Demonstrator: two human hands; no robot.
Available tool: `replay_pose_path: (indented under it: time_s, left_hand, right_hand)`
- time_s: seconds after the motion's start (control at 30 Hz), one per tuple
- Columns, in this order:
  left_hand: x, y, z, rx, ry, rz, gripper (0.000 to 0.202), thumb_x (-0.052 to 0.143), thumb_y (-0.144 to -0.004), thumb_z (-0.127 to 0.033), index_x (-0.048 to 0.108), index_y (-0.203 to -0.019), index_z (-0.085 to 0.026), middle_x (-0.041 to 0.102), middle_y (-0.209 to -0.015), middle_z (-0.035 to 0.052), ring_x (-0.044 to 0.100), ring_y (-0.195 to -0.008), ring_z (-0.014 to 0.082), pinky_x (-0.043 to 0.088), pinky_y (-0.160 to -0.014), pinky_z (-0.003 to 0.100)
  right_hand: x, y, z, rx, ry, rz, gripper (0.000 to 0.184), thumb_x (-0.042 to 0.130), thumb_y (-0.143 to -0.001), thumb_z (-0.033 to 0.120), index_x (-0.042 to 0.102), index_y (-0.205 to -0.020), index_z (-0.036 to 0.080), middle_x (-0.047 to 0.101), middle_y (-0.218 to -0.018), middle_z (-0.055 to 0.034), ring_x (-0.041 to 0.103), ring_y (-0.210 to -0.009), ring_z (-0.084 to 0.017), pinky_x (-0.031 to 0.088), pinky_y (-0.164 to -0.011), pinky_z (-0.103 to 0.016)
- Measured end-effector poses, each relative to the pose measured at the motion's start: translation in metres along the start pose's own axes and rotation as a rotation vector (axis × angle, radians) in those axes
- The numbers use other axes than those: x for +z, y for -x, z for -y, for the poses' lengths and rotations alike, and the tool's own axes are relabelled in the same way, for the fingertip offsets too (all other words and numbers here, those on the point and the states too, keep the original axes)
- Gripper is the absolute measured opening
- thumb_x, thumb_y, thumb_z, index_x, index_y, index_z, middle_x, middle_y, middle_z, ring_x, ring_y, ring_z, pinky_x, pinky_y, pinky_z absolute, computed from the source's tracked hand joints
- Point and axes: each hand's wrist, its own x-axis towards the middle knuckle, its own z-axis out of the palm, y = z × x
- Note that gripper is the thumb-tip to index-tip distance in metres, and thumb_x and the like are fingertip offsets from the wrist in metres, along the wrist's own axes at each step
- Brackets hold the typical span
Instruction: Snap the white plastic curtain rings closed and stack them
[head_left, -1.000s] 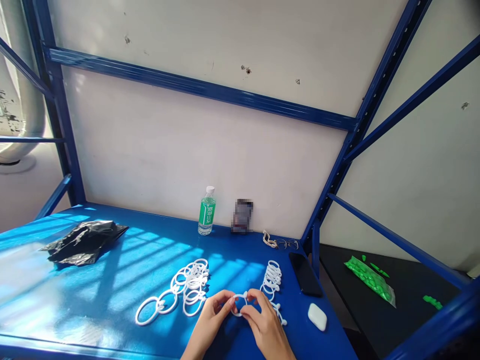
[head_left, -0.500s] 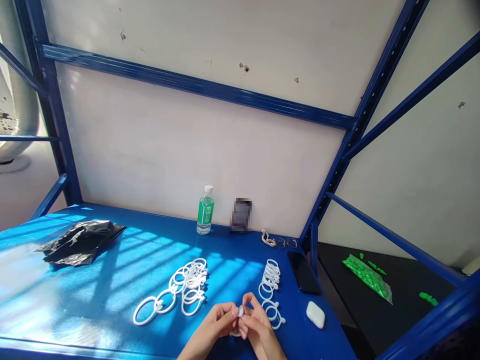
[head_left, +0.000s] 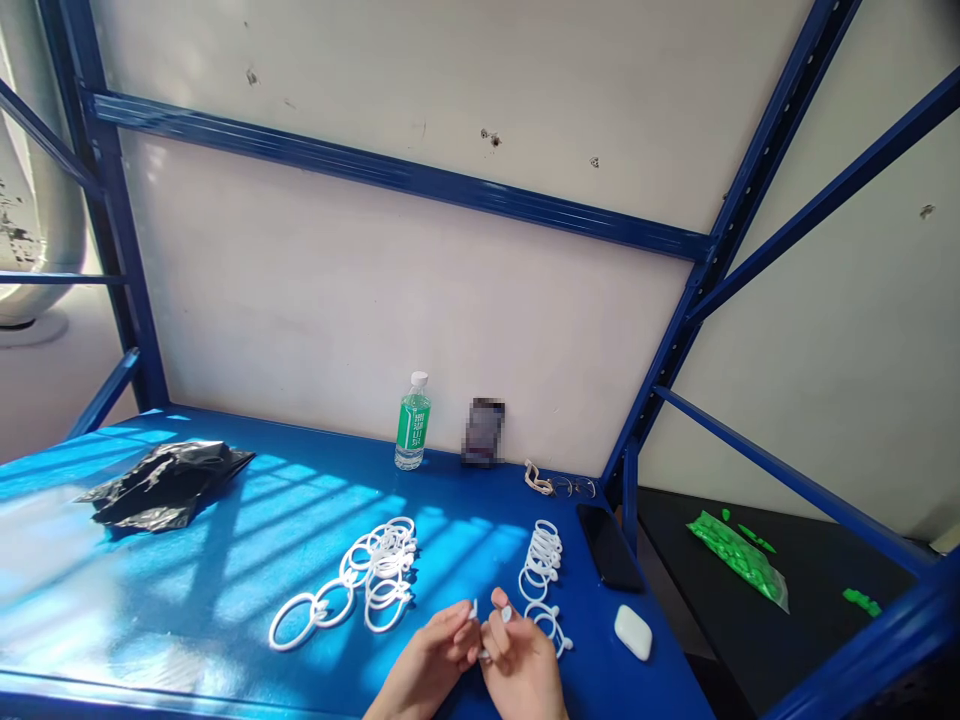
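At the bottom middle of the head view my left hand (head_left: 435, 660) and my right hand (head_left: 521, 665) meet over the blue shelf top (head_left: 187, 560). Both pinch one white plastic ring (head_left: 478, 612), of which only two white ends show between the fingertips. A loose chain of white rings (head_left: 360, 580) lies just left of my hands. A neat row of white rings (head_left: 541, 560) lies just beyond my right hand, and its nearest rings touch my right fingers.
A black plastic bag (head_left: 161, 483) lies at the far left. A green-labelled water bottle (head_left: 412, 422), a small dark packet (head_left: 484, 431) and glasses (head_left: 559, 485) stand along the back wall. A black phone (head_left: 606, 545) and a white earbud case (head_left: 634, 632) lie right. A green bag (head_left: 739, 558) lies on the black table.
My hands drew back toward me and closed together. The ring, earlier held open and flat between them, is now almost hidden by my fingers.
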Motion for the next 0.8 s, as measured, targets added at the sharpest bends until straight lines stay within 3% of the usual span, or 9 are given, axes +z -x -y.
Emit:
replay_pose_path:
  time_s: [0.1, 0.2, 0.27, 0.37, 0.47, 0.53, 0.67, 0.8]
  left_hand:
    - [-0.004, -0.001, 0.002, 0.024, -0.040, -0.019, 0.057, 0.091, -0.060, -0.058, 0.047, -0.053, -0.023, 0.036, -0.055, -0.0075, 0.044, -0.057, 0.0116, 0.041, -0.061, 0.024]
    - [-0.008, 0.001, -0.004, 0.150, -0.362, -0.040, 0.061, 0.073, -0.070, -0.077, 0.046, -0.054, -0.024, 0.039, -0.055, -0.0050, 0.042, -0.057, 0.0139, 0.037, -0.057, 0.028]
    - [-0.013, 0.005, -0.015, 0.240, -0.603, -0.095, 0.062, 0.064, -0.075, -0.081, 0.052, -0.059, -0.023, 0.045, -0.057, -0.0037, 0.041, -0.057, 0.0142, 0.037, -0.057, 0.029]
    - [-0.023, 0.015, -0.037, 0.463, -0.921, -0.281, 0.055, 0.056, -0.087, -0.074, 0.061, -0.068, -0.023, 0.057, -0.066, -0.0005, 0.052, -0.065, 0.0184, 0.045, -0.065, 0.031]
    - [-0.039, 0.022, -0.058, 0.754, -1.250, -0.520, 0.044, 0.051, -0.094, -0.062, 0.067, -0.076, -0.026, 0.069, -0.079, 0.0063, 0.063, -0.083, 0.0285, 0.051, -0.081, 0.042]
    - [-0.051, 0.025, -0.068, 0.847, -1.357, -0.618, 0.036, 0.051, -0.094, -0.055, 0.068, -0.079, -0.027, 0.071, -0.084, 0.0089, 0.064, -0.091, 0.0336, 0.051, -0.086, 0.049]
    - [-0.072, 0.025, -0.076, 0.926, -1.560, -0.746, 0.033, 0.047, -0.097, -0.045, 0.069, -0.082, -0.026, 0.070, -0.086, 0.0079, 0.062, -0.091, 0.0329, 0.054, -0.081, 0.047]
    - [-0.084, 0.023, -0.074, 0.901, -1.675, -0.765, 0.034, 0.045, -0.097, -0.042, 0.072, -0.089, -0.023, 0.070, -0.092, 0.0083, 0.062, -0.090, 0.0312, 0.056, -0.078, 0.044]
  right_hand:
    - [0.002, 0.001, 0.005, 0.010, 0.036, 0.062, 0.028, 0.084, -0.060, 0.030, 0.077, -0.085, 0.019, 0.041, -0.045, 0.0108, 0.029, -0.046, -0.009, 0.039, -0.056, -0.023]
    - [0.003, 0.004, 0.015, -0.020, 0.220, 0.103, 0.036, 0.082, -0.063, 0.034, 0.075, -0.096, 0.022, 0.061, -0.062, 0.0023, 0.052, -0.059, -0.015, 0.045, -0.066, -0.028]
    - [0.004, 0.008, 0.027, -0.124, 0.493, 0.088, 0.038, 0.081, -0.068, 0.038, 0.074, -0.102, 0.023, 0.071, -0.086, -0.0042, 0.064, -0.084, -0.023, 0.048, -0.081, -0.034]
    - [0.003, 0.012, 0.052, -0.296, 1.022, -0.020, 0.030, 0.074, -0.081, 0.045, 0.073, -0.104, 0.025, 0.072, -0.106, -0.0080, 0.063, -0.108, -0.030, 0.045, -0.096, -0.041]
    - [-0.005, 0.015, 0.080, -0.388, 1.396, -0.146, 0.023, 0.064, -0.087, 0.046, 0.072, -0.095, 0.026, 0.072, -0.102, -0.0089, 0.065, -0.103, -0.032, 0.047, -0.091, -0.044]
    - [-0.014, 0.017, 0.094, -0.450, 1.588, -0.206, 0.017, 0.061, -0.087, 0.042, 0.070, -0.088, 0.027, 0.071, -0.093, -0.0079, 0.065, -0.094, -0.031, 0.048, -0.084, -0.043]
    - [-0.033, 0.021, 0.106, -0.479, 1.919, -0.357, 0.009, 0.064, -0.081, 0.035, 0.063, -0.077, 0.027, 0.066, -0.076, -0.0037, 0.063, -0.076, -0.028, 0.044, -0.067, -0.038]
    - [-0.046, 0.023, 0.100, -0.448, 2.135, -0.481, 0.024, 0.072, -0.077, 0.038, 0.055, -0.064, 0.026, 0.061, -0.066, -0.0019, 0.060, -0.069, -0.028, 0.036, -0.060, -0.034]
